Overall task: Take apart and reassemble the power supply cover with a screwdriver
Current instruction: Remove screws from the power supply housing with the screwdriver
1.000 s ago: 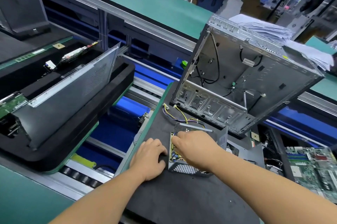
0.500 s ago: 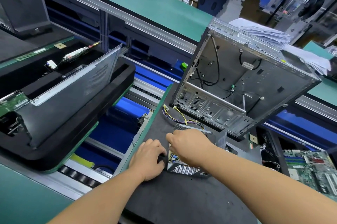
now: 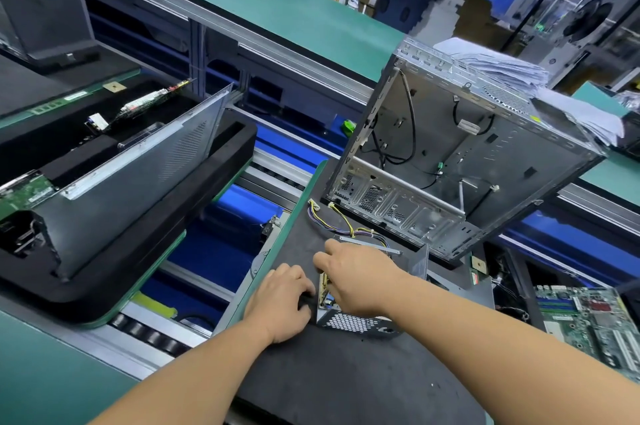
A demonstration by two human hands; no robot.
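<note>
A small grey power supply [image 3: 349, 320] with a perforated front wall lies on a black mat [image 3: 346, 372], its inner circuit board showing at the left edge. My right hand [image 3: 356, 274] lies over its top with the fingers bent down on the left side, gripping the unit. My left hand [image 3: 282, 300] rests on the mat against the supply's left wall, fingers curled at its corner. A bundle of yellow and purple wires [image 3: 341, 222] runs from the supply toward the back. No screwdriver is in sight.
An open metal computer case [image 3: 467, 161] stands tilted just behind the supply. A black foam tray [image 3: 145, 237] with a leaning grey panel fills the left. A green motherboard [image 3: 588, 320] lies at the right. Blue conveyor rails run between the tables.
My right hand has slid left and back across the top of the power supply. My left hand has stayed against the left wall.
</note>
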